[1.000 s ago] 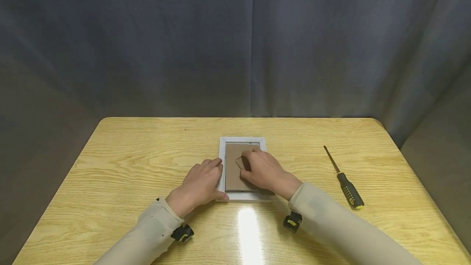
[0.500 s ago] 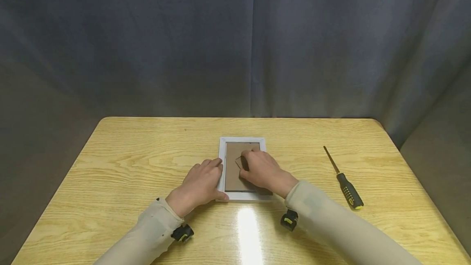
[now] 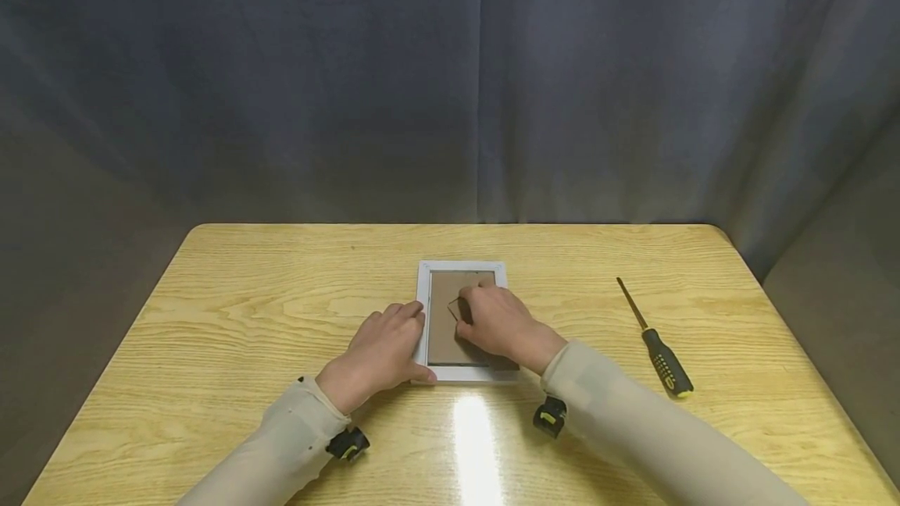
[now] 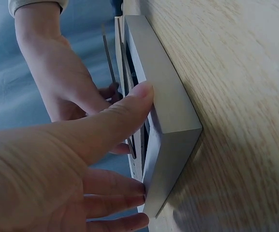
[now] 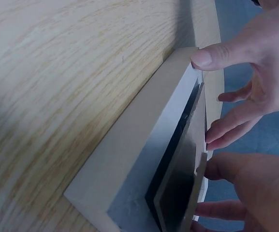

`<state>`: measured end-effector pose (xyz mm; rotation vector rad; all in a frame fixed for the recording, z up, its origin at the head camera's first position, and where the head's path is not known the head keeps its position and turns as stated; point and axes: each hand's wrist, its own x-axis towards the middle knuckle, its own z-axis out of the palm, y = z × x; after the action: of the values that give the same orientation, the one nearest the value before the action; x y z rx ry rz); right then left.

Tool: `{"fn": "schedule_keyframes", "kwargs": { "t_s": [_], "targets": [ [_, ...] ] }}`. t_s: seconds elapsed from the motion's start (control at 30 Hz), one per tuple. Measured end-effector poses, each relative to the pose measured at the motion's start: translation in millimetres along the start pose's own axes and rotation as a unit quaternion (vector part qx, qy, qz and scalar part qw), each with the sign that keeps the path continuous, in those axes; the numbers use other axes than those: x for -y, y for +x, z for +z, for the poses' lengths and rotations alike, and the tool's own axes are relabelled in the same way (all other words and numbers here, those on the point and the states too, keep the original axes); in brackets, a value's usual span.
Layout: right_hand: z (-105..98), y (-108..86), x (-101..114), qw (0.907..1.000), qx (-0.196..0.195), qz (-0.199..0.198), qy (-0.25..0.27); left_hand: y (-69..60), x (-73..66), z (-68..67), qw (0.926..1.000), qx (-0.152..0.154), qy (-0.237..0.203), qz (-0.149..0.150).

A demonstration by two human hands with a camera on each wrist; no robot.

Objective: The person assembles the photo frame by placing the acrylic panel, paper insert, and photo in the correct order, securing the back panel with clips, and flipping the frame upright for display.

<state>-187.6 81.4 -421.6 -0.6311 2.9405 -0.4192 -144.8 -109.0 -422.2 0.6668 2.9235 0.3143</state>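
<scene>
A white picture frame lies back side up on the table, a brown backing board in its opening. In the right wrist view the board's near edge sits tilted, with a dark gap along the rim. My left hand holds the frame's near left corner, thumb on the near rim and fingers along the left side. My right hand pinches the thin stand flap raised from the board; the palm hides much of the flap and the board's right part.
A flat-bladed screwdriver with a black and yellow handle lies on the wooden table at the right, its shaft pointing away. A dark grey curtain hangs behind the table and at its sides.
My right hand and wrist have shifted very slightly left, and the backing board appears to sit a little lower in the frame. The left hand and screwdriver look unmoved.
</scene>
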Motion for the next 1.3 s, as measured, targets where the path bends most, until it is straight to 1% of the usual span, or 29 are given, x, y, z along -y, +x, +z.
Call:
{"fn": "schedule_keyframes", "kwargs": {
  "t_s": [0.37, 0.5, 0.7, 1.0, 1.17, 1.3],
  "targets": [
    [0.3, -1.2, 3.2, 0.9999, -0.001, 0.014, -0.004, 0.1, 0.0, 0.6, 1.0, -0.001, -0.001, -0.001],
    [-0.7, -1.1, 4.5, 0.9999, -0.001, 0.011, -0.007, -0.1, -0.3, 0.8, 1.0, -0.002, -0.003, -0.002],
    [0.3, -0.9, 5.3, 0.9999, 0.003, 0.01, 0.001, -0.8, -0.2, 0.2, 1.0, -0.002, -0.001, -0.002],
    [3.2, -1.9, 3.2, 1.0, 0.005, 0.008, -0.001, -0.1, 0.3, 0.5, 0.9999, -0.009, 0.006, 0.006],
    [3.6, -3.2, 2.7, 0.9999, 0.011, 0.012, 0.005, 0.0, 0.4, 0.9, 0.9999, -0.008, 0.005, 0.005],
    [4.6, -4.2, 2.4, 0.9999, 0.006, 0.009, 0.007, 0.3, 0.6, 1.0, 1.0, -0.006, 0.005, 0.004]
  ]
}}
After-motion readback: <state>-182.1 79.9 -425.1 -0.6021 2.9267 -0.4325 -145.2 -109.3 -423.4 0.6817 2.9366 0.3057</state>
